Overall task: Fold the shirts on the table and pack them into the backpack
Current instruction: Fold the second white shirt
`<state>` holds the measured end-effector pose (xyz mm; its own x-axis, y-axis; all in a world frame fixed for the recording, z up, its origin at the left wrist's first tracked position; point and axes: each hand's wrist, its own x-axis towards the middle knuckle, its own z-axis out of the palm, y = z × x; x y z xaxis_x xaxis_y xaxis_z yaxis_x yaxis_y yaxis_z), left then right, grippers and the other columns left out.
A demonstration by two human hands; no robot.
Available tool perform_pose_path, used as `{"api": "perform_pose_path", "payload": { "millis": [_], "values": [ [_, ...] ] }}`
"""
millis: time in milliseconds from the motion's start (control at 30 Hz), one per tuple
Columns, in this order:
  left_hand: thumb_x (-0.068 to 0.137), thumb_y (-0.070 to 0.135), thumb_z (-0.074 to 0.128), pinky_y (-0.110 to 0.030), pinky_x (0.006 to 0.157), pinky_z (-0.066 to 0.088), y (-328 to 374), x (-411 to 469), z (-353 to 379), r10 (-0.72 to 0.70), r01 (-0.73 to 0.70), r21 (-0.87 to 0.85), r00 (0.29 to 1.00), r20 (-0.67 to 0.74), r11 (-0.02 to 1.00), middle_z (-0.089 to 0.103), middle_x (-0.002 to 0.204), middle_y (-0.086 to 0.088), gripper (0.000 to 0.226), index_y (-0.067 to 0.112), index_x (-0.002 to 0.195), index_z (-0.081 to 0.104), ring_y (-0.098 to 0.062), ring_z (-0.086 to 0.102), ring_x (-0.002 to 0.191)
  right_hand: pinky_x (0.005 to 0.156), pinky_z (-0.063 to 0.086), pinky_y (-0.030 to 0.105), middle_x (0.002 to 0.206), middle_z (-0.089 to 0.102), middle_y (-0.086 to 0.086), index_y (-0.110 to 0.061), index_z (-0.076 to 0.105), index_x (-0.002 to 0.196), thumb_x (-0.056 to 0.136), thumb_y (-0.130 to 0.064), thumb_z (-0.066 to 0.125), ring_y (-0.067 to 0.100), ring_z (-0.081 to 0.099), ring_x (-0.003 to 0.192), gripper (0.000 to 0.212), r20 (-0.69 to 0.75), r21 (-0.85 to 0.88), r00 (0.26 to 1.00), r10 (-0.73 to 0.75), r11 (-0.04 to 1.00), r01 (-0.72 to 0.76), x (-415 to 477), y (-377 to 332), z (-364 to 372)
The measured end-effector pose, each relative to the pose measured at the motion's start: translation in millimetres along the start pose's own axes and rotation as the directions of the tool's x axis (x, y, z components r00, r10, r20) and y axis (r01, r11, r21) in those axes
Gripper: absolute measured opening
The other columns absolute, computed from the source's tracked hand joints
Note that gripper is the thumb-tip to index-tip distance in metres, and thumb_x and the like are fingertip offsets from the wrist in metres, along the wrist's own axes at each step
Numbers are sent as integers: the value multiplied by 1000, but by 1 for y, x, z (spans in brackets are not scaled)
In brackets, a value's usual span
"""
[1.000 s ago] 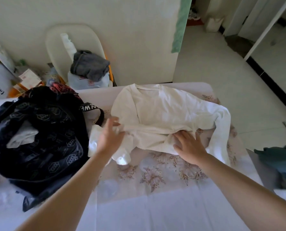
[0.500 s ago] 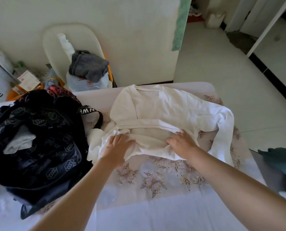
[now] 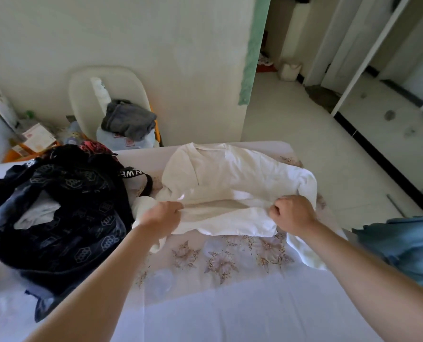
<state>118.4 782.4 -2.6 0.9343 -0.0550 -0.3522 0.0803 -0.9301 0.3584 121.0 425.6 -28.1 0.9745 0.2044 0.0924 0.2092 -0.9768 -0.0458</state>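
Both hands, left hand and right hand, are pinching the white shirt's folded edge with curled fingers. The backpack is lying at nine o'clock on the tabletop.

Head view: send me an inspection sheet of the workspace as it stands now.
Surface: table under white floral cloth.
Job's things: white long-sleeved shirt, partly folded, mid-table; black patterned backpack, open, to its left.
Clutter: blue garment at right edge; grey garment on cream chair behind.
Grippers: left hand and right hand both grip the shirt's near fold.
Cables: nothing seen.
Surroundings: pale wall, tiled floor, open doorway.
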Motion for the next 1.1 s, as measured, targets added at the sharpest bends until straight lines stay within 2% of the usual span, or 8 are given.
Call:
{"api": "perform_pose_path", "payload": {
  "millis": [200, 300, 400, 600, 767, 900, 1000, 1100],
  "values": [
    [85, 26, 53, -23, 60, 48, -14, -61, 25, -176, 226, 39, 627, 759, 973, 70, 73, 3, 23, 14, 101, 64, -17, 63, 58, 85, 39, 32, 104, 65, -2, -21, 64, 107, 93, -41, 40, 21, 62, 104, 34, 613, -320, 732, 298, 941, -114, -72, -20, -7],
    [88, 27, 54, -23, 69, 53, -15, -69, 63, -14, 36, -27, 824, 566, 999, 74, 85, 7, 18, 22, 94, 70, -18, 71, 80, 75, 43, 28, 102, 61, -3, -18, 61, 117, 90, -31, 44, 20, 63, 103, 34, 709, -252, 628, 322, 946, -202, -104, -31, 6],
    [86, 34, 61, -28, 80, 50, -13, -71, 95, 105, -100, -43, 986, 133, 994, 63, 99, 11, 15, 34, 100, 65, -12, 61, 96, 76, 45, 29, 106, 60, -4, -20, 59, 110, 89, -28, 49, 21, 61, 104, 25, 547, -95, 794, 266, 962, -257, -122, -38, 25],
    [89, 31, 65, -35, 98, 43, -29, -64, 140, 86, -70, 208, 994, -66, 976, 37, 133, 3, 44, 29, 128, 45, -21, 38, 124, 88, 44, 38, 116, 60, -3, -23, 52, 126, 91, -33, 53, 24, 60, 110, 36, 349, -95, 927, 138, 989, -111, -128, -53, 69],
    [85, 0, 57, -36, 85, 48, -34, -57, 146, 115, -98, 104, 979, -171, 990, 56, 117, 0, 37, 22, 115, 62, -25, 56, 108, 59, 53, 37, 73, 67, 3, -18, 69, 89, 68, -1, 68, 30, 67, 69, 27, 209, -155, 970, 122, 984, -90, -129, -42, 96],
    [80, -4, 49, -38, 74, 51, -26, -71, 128, 124, -139, -34, 951, -283, 990, 65, 100, -5, 39, 18, 106, 69, -32, 62, 92, 78, 53, 38, 98, 67, 6, -19, 67, 109, 83, -10, 53, 32, 64, 94, 31, 324, 90, 938, 123, 983, -160, -131, -31, 89],
    [79, 2, 46, -31, 62, 48, -22, -82, 104, 29, -53, -134, 984, -174, 990, 67, 87, -1, 36, 26, 90, 71, -27, 61, 79, 98, 45, 41, 120, 58, 9, -19, 55, 128, 86, -30, 58, 33, 55, 114, 44, 347, 91, 926, 151, 977, -194, -131, -29, 81],
    [83, 10, 41, -31, 75, 53, -31, -90, 90, -59, -3, 199, 950, 307, 980, 68, 105, 2, 39, 27, 102, 71, -18, 61, 89, 97, 44, 39, 129, 54, 3, -22, 48, 133, 85, -41, 63, 26, 51, 122, 55, 291, 109, 953, 83, 987, -119, -128, -38, 75]
  ]
}}
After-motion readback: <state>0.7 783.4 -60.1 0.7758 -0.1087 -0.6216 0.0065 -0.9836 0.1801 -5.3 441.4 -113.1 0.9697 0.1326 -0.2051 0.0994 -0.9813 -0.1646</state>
